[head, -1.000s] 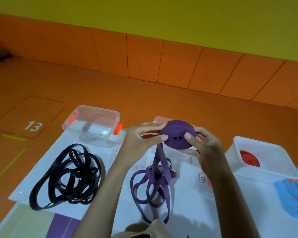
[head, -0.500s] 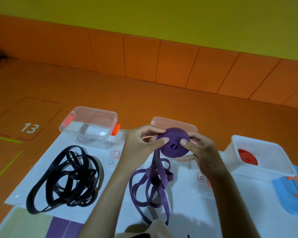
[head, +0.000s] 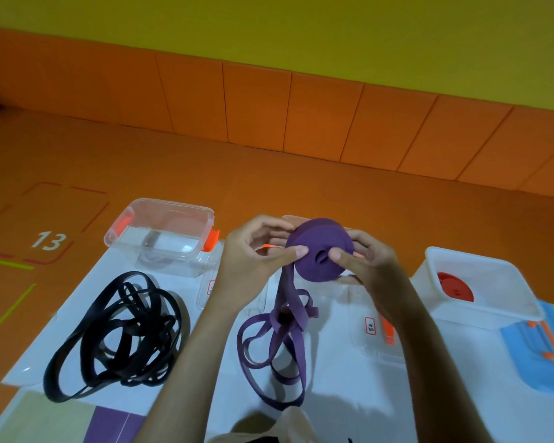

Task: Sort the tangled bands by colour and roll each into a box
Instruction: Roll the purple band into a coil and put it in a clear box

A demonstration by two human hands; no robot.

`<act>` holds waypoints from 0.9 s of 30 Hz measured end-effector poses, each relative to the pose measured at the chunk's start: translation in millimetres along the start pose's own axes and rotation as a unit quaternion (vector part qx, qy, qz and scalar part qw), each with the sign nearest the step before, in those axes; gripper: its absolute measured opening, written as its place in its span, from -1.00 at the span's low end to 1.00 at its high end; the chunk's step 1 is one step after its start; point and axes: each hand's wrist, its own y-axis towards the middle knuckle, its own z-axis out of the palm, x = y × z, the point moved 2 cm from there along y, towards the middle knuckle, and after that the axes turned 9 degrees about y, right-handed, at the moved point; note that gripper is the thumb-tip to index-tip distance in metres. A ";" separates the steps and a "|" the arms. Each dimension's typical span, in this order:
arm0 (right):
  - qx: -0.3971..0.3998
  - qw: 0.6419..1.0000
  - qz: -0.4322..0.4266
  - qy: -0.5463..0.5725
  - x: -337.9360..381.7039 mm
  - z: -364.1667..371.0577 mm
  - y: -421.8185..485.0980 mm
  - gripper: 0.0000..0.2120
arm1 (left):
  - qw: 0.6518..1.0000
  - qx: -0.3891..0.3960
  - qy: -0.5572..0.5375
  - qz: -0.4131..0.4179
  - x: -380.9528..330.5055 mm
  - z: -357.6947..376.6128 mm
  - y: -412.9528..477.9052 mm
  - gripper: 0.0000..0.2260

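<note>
one head cam, wide-angle, faces fwd & down, close over white sheet [head: 349,404].

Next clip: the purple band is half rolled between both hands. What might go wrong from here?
1. The left hand and right hand pinch the purple roll in the air; a slip might let it spring open.
2. The loose purple tail lies in crossing loops on the white sheet, so it may knot or twist while being wound in.
</note>
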 end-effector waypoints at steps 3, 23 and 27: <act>0.029 0.997 -0.015 -0.065 1.1 -1.1 -0.1 -0.72 | 1.000 -0.014 0.002 -0.010 3.9 3.4 -2.3 -0.74; -0.014 0.998 0.016 0.053 7.3 17.1 3.6 -0.67 | 0.998 -0.025 -0.035 0.047 -7.8 3.4 -0.7 -0.77; -0.053 0.994 0.022 0.094 -4.5 18.0 3.4 -0.51 | 0.999 0.011 -0.025 0.032 -2.1 -1.9 6.0 -0.77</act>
